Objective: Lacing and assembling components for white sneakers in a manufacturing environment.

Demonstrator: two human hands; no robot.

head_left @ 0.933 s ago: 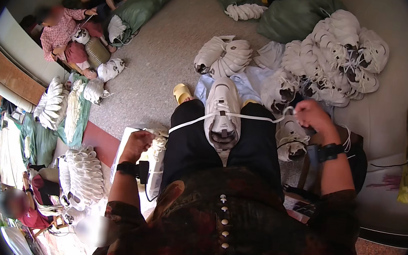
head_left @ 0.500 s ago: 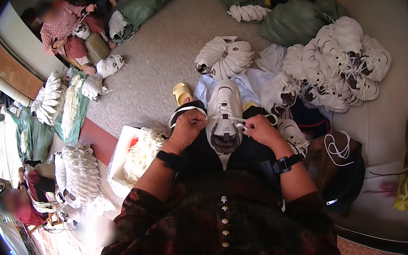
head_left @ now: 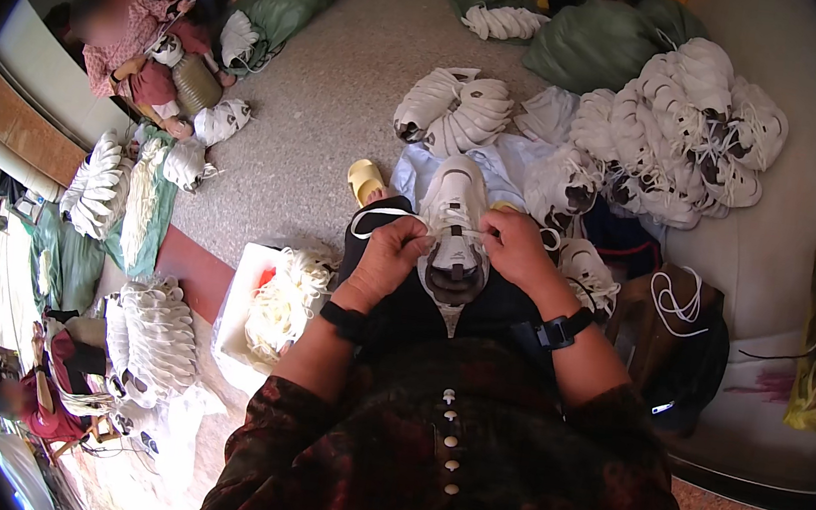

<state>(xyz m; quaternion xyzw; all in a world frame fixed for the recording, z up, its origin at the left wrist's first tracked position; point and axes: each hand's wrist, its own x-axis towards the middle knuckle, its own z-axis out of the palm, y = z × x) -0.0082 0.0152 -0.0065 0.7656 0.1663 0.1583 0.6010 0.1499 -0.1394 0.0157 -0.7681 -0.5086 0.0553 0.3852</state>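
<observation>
A white sneaker (head_left: 457, 188) rests between my knees, its toe pointing away from me and its dark-lined opening toward me. My left hand (head_left: 390, 251) is closed in a pinch at the left side of the lacing. A loop of white shoelace (head_left: 380, 212) runs out from behind its fingers. Across from it, my right hand (head_left: 517, 251) pinches the lace at the right edge of the shoe, with more lace curving out beside it. The short stretch of lace between the hands crosses the shoe's tongue; the fingertips partly hide it.
A white box (head_left: 237, 321) of loose laces stands to my left. White sneakers (head_left: 455, 109) lie ahead, with a large pile of shoes (head_left: 684, 125) at the right. A brown bag (head_left: 634, 316) sits by my right knee. Other people (head_left: 141, 38) sit at the left.
My hands have drawn closer together over the shoe's lacing. The left has moved right, and the right has come slightly inward and away from me; less lace shows between them.
</observation>
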